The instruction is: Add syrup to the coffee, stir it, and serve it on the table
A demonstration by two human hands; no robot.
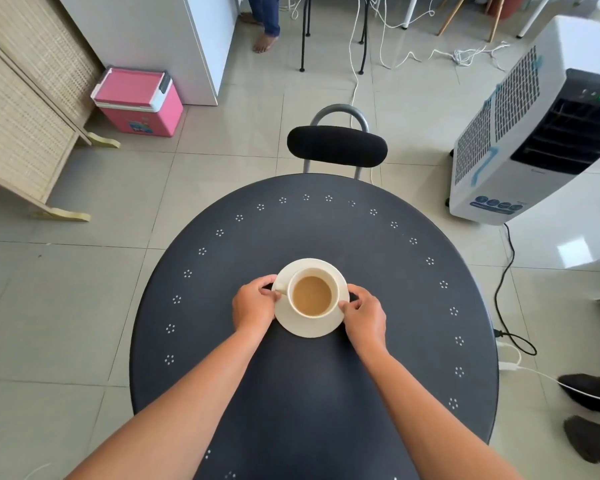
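Both hands (255,304) (365,315) grip saucer (309,327) under cup (311,295); chair (336,145) beyond.

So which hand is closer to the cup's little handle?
The left. The left hand grips the saucer edge right beside the cup handle. The right hand holds the saucer's opposite edge, across the cup from the handle.

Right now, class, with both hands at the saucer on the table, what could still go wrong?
The cup is nearly full of milky coffee, so a jerk of the saucer might slop it over the rim. The left hand and right hand have only a fingertip grip on opposite edges, so uneven release could tilt it. The handle sits beside the left fingers, which might nudge the cup.
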